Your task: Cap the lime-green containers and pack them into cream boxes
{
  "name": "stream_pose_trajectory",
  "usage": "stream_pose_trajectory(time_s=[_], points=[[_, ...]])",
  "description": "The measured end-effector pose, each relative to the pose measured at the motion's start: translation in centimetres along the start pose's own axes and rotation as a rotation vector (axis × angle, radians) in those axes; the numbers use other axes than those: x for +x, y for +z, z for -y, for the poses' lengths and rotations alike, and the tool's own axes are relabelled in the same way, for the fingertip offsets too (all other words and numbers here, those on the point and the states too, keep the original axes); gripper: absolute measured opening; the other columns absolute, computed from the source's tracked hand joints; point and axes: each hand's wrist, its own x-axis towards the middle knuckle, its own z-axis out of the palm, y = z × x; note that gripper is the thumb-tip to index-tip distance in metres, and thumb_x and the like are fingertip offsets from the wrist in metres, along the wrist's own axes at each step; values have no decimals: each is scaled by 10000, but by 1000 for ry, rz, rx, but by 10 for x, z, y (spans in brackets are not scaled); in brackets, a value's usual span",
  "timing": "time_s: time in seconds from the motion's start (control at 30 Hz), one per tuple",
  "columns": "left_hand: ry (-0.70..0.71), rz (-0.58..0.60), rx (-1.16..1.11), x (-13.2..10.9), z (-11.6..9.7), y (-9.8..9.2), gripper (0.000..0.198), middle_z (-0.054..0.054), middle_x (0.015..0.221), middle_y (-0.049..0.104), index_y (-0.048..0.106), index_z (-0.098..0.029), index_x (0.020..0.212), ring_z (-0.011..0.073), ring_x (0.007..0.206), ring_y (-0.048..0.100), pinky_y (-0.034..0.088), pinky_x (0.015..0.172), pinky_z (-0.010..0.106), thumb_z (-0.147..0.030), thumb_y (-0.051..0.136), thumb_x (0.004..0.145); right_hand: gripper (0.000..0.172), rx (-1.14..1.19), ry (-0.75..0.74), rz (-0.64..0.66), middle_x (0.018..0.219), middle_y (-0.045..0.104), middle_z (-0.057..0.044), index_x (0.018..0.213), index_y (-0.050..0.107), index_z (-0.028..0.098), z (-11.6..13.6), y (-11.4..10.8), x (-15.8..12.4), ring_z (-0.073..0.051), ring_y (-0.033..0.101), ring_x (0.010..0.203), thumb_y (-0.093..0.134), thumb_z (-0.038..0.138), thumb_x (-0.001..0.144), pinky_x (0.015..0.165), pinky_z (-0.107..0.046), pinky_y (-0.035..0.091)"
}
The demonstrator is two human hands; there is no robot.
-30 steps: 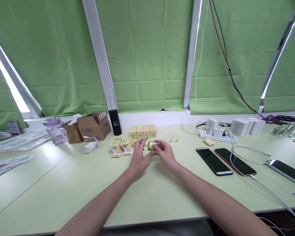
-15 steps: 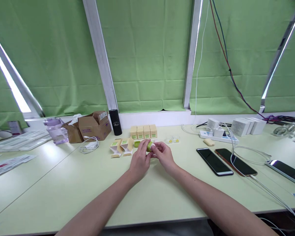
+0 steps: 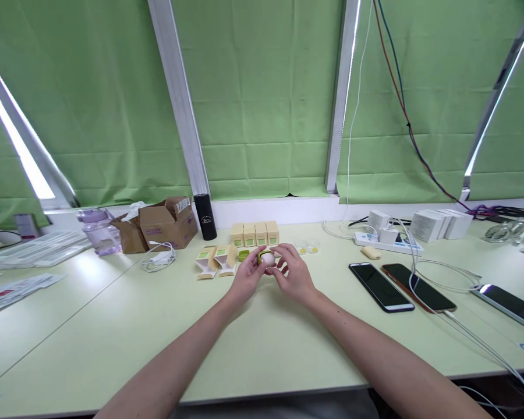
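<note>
Both hands meet over the middle of the table around a small rounded green-and-white case (image 3: pixel 268 259), its white side facing me. My left hand (image 3: pixel 247 276) is closed on its green left edge. Against the white piece's right side, my right hand (image 3: pixel 294 274) has its thumb and curved fingertips, which partly hide it. Just left of the hands lies a small green piece (image 3: pixel 243 255). Two opened cardboard cartons (image 3: pixel 207 262) lie further left. Behind the hands stands a row of several small tan boxes (image 3: pixel 255 234). Clear round pieces with yellow spots (image 3: pixel 306 248) lie behind my right hand.
Left stand a black bottle (image 3: pixel 205 217), a brown cardboard box (image 3: pixel 169 224) and a purple jug (image 3: pixel 100 233). To the right are phones (image 3: pixel 381 287), a small beige object (image 3: pixel 371 252), a power strip (image 3: pixel 388 243), loose white cables and white boxes (image 3: pixel 441 225).
The green-and-white case has turned so its white side faces me. My left hand has rolled and shifted slightly left; the right hand's fingers have spread around the white piece.
</note>
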Motion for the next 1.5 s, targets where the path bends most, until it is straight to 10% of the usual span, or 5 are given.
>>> stream_pose_trajectory(time_s=[0.37, 1.5], points=[[-46, 58, -104, -1, 2, -2, 600, 137, 1203, 709, 625, -184, 1399, 266, 1047, 698, 565, 879, 383, -447, 758, 877, 374, -191, -236, 82, 1309, 692, -117, 1338, 579, 253, -9, 5, -3, -235, 723, 1078, 552, 158, 977, 798, -363, 647], [115, -159, 51, -2, 4, 13, 527, 158, 1360, 661, 572, -170, 1336, 303, 1338, 584, 535, 1053, 418, -460, 691, 912, 386, -214, -380, 63, 1329, 664, -170, 1358, 521, 210, -3, 10, 5, -270, 645, 1263, 461, 91, 996, 934, -446, 629]])
